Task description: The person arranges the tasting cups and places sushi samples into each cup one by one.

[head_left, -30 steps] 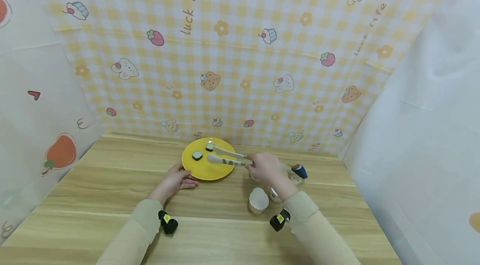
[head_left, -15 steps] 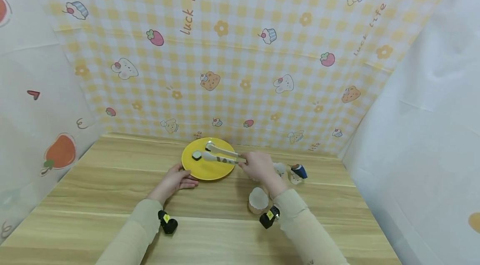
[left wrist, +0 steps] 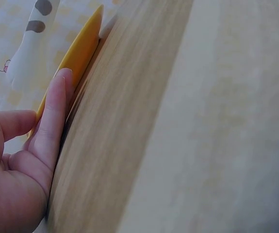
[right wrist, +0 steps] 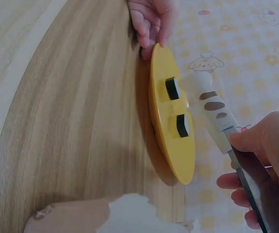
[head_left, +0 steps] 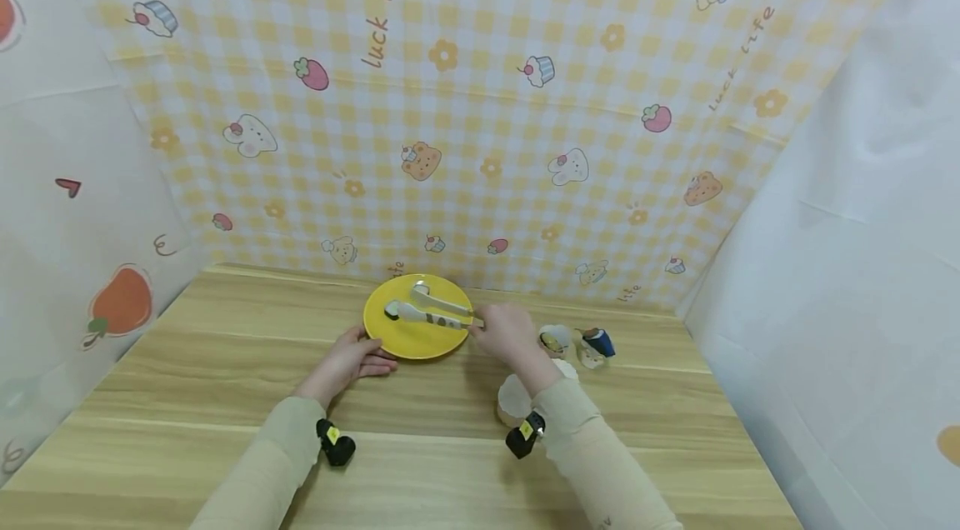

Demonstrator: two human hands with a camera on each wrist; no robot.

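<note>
My left hand [head_left: 348, 365] holds the near left rim of a round yellow plate [head_left: 420, 342], thumb on the edge and fingers against its underside in the left wrist view. Two small dark-sided pieces with pale tops, like sushi rolls, sit on the plate: a left piece [right wrist: 173, 89] and a right piece [right wrist: 182, 126]. With my right hand [head_left: 510, 337] I grip tongs [right wrist: 214, 104] with pale, brown-spotted arms. Their spread tips hang over the plate and partly cover both pieces in the head view. In the right wrist view the tips appear above the pieces, not touching.
Beside my right forearm stands a pale scalloped cup [head_left: 513, 401], partly hidden by the wrist camera. Behind it are another cup [head_left: 555, 341] with something yellowish inside and a small cup with a blue item [head_left: 598, 342]. A patterned cloth [head_left: 487, 205] hangs behind the plate.
My right hand has shifted left with the tongs, and the nearer tip has gone from right of the left piece to over it. The left hand and plate have stayed put.
</note>
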